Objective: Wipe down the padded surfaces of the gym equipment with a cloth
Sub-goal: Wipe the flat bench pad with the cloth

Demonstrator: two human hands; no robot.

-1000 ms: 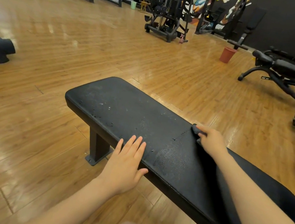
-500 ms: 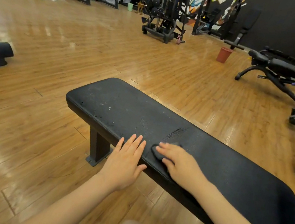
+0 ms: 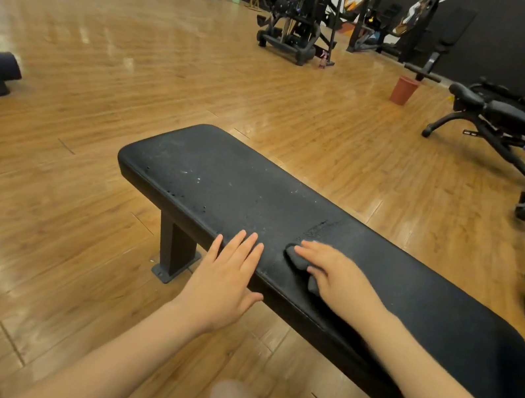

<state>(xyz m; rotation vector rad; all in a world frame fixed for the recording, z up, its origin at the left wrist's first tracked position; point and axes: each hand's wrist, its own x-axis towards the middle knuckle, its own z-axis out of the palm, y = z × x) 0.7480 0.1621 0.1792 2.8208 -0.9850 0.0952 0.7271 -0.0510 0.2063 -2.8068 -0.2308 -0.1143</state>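
On the near edge of the bench pad (image 3: 221, 188), the left hand (image 3: 226, 283) is lying flat, fingers straight and together, fingertips resting on the pad and thumb spread below the edge; it is holding nothing. Just beside it, the right hand (image 3: 335, 277) is pressing a dark cloth (image 3: 297, 260) against the pad near the same edge, fingers extended over the bunched fabric, which is showing beyond the fingertips and under the palm. Both forearms are reaching forward, bare, the right one crossing the near edge. The pad is black, long and rounded at its corners, finely textured and speckled with pale spots, and is sitting on a dark metal leg (image 3: 173, 246) on a glossy wood-plank floor (image 3: 63, 200).
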